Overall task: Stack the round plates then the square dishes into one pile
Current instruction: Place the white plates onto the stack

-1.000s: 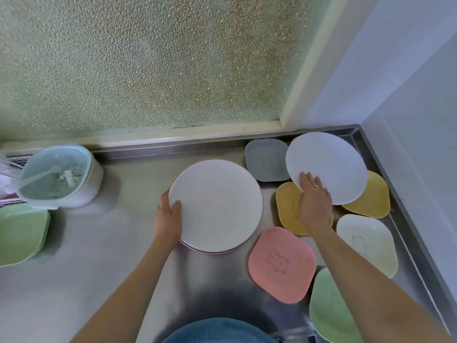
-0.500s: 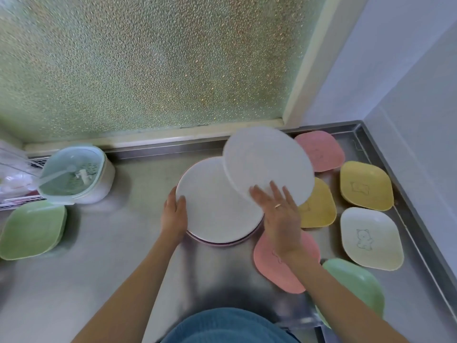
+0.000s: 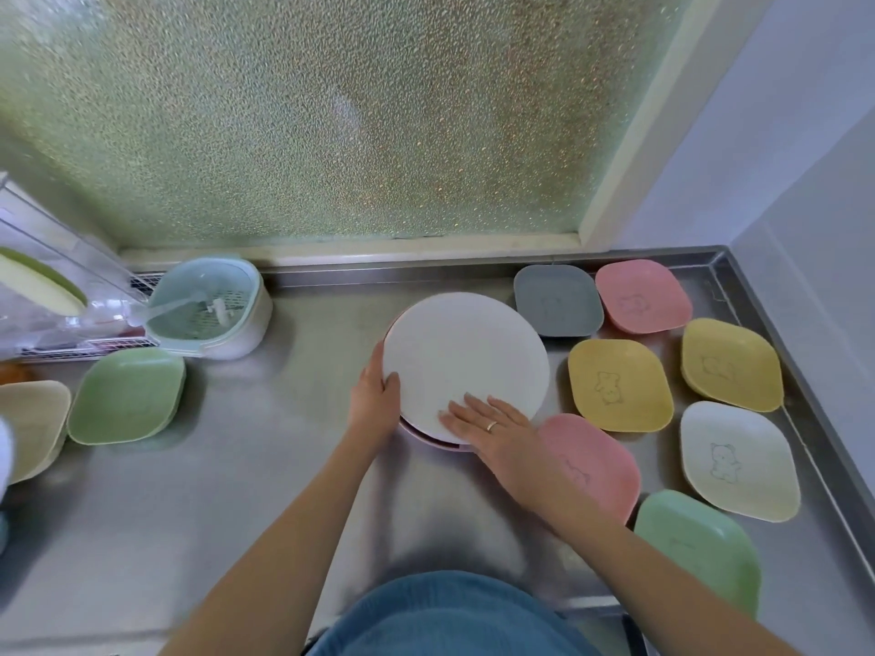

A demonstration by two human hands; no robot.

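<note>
The left hand (image 3: 376,403) gripped the 9 o'clock edge of the round pile (image 3: 466,366), thumb curled over the top plate's rim. The right hand (image 3: 492,426) lay flat on that white top plate at about 6 o'clock, fingers straight and spread, a ring on one finger. A pink rim of a lower plate showed under the white one at the near edge. The pile sat mid-counter (image 3: 189,513), in front of the frosted window (image 3: 331,111).

Square dishes lay singly around the pile's right side: a grey dish (image 3: 558,300) at 1 o'clock, just beside the pile; a pink dish (image 3: 643,295) to the right of the grey one; a yellow dish (image 3: 619,383) at 3 o'clock; a second yellow dish (image 3: 731,364) beyond it by the counter's raised edge; a white dish (image 3: 738,459) at 4 o'clock; a near pink dish (image 3: 596,466) at 5 o'clock, partly under the right wrist; a green dish (image 3: 698,546) nearer still.

Well apart at 9 o'clock sat a left green dish (image 3: 127,395), a beige dish (image 3: 31,426) beside it, and a strainer basket (image 3: 208,307) at 10 o'clock
</note>
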